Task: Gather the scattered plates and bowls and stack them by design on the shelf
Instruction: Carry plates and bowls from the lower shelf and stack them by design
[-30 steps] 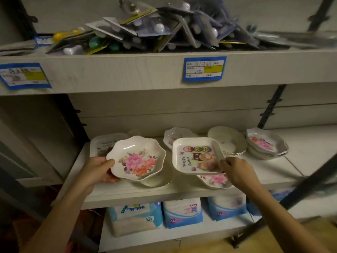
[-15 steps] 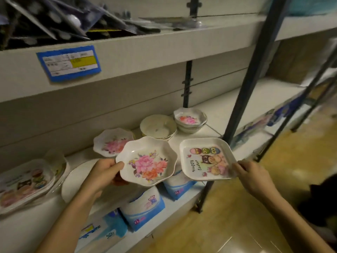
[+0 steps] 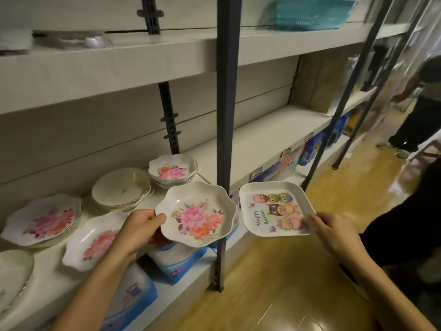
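Left hand point(image 3: 138, 231) is clamped on the left rim of a scalloped floral bowl point(image 3: 196, 215), thumb on top of the rim, fingers underneath; bowl is held in the air in front of the shelf point(image 3: 262, 137) edge. Right hand point(image 3: 334, 234) pinches the lower-right corner of a square owl plate point(image 3: 274, 209) reading "Happy Easter", also in the air, just right of the dark upright post point(image 3: 226, 115). The two dishes sit side by side, not touching.

On the shelf: three floral dishes visible face-up — one flat floral plate point(image 3: 43, 220) far left, one scalloped floral dish point(image 3: 94, 240) by the left wrist, one floral bowl stack point(image 3: 171, 170) at back. One plain cream plate stack point(image 3: 121, 187). Partial cream plate point(image 3: 12, 273) at left edge.
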### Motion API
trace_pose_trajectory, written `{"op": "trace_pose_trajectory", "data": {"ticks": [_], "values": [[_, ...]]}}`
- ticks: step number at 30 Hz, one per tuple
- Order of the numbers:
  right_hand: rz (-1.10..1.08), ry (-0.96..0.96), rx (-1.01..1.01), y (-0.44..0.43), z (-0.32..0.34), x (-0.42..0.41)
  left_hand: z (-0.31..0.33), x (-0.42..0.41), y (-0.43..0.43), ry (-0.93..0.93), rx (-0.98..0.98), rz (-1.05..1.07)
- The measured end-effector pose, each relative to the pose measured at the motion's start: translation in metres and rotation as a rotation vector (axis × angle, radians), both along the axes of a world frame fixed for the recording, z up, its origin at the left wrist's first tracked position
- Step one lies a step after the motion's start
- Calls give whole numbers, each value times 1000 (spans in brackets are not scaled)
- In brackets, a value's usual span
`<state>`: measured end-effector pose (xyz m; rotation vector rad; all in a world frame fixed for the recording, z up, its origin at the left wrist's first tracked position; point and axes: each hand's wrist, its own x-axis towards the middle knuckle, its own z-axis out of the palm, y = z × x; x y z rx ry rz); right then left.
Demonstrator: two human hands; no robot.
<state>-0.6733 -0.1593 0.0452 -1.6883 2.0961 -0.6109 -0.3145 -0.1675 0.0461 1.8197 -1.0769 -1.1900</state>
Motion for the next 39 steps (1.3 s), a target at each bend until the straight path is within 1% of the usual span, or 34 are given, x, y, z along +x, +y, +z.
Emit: {"op": "trace_pose_trajectory", "data": {"ticks": [6, 12, 21, 24, 31, 34, 39], "values": [[3, 11, 7, -47, -2, -73, -12, -81, -35, 60, -19, 43], [3, -11, 18, -96, -2, -130, -9, -144, -72, 44, -37, 20], [103, -79, 17, -203, -5, -190, -22, -212, -152, 9, -81, 110], [146, -29, 18, -244, -4, -207, -24, -235, -176, 7, -94, 152], [232, -54, 14, -341, -6, -239, -28, -262, -230, 64, -103, 266], [288, -75, 17, -386, -11, -247, -29, -270, -255, 57, -99, 334], [427, -112, 44, -467, -19, -255, -43, -293, -297, -15, -83, 490]]}}
